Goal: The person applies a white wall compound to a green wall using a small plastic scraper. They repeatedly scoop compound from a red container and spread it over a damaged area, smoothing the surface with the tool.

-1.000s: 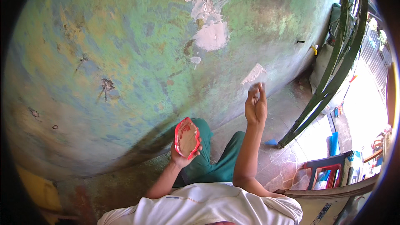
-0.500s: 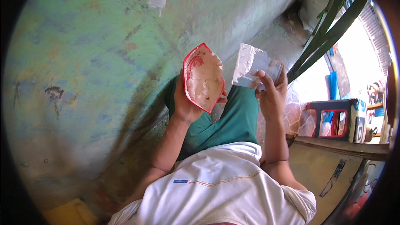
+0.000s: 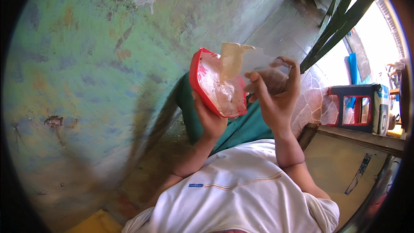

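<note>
My left hand (image 3: 209,118) grips a red plastic container (image 3: 211,103) of pale paste (image 3: 209,77), tilted toward my right hand. My right hand (image 3: 278,95) holds a translucent flexible scraper (image 3: 258,60), whose edge carries a cream smear (image 3: 230,62) and sits over the container, at or just above the paste. Both hands are in front of my green trousers (image 3: 239,133) and white shirt.
A mottled green wall (image 3: 86,60) with pale patches fills the left. Dark green slats (image 3: 340,26) slant at the upper right. A dark plastic stool (image 3: 350,121) stands at right, near a framed board (image 3: 340,159) beside me. Stone-patterned floor (image 3: 317,90) shows beyond.
My right hand has come down from near the wall and brought the scraper to the container. My left hand has lifted the container and now tilts it. The view has swung downward.
</note>
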A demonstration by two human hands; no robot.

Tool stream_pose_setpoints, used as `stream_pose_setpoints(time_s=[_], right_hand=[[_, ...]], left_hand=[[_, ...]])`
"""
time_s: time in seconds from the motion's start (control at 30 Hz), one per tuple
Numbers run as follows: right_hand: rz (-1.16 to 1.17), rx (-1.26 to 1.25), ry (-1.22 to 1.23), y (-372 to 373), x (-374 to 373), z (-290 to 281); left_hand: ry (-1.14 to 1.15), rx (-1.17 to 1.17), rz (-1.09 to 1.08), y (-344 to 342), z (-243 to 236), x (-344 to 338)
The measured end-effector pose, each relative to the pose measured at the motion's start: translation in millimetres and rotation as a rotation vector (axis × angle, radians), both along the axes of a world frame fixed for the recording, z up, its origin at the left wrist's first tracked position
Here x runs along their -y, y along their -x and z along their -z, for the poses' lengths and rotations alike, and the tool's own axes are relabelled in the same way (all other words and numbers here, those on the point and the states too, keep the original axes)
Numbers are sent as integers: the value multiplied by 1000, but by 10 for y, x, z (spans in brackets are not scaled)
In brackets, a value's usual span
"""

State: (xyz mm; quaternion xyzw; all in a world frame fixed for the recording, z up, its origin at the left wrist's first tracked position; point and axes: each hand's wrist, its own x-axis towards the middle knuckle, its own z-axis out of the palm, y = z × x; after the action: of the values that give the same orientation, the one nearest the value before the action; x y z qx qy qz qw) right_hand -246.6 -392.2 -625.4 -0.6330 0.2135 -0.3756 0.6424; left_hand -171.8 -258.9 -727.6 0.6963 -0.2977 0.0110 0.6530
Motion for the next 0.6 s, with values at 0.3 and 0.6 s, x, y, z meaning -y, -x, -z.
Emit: stream_pose_setpoints(time_s=[0.3,0.6], right_hand=[[-75,-108,20,20,-15,77],[-75,-74,13,33,3,131]], left_hand=[[579,-781,201,132,-110,20],[597,-806,240,123,-234,52]])
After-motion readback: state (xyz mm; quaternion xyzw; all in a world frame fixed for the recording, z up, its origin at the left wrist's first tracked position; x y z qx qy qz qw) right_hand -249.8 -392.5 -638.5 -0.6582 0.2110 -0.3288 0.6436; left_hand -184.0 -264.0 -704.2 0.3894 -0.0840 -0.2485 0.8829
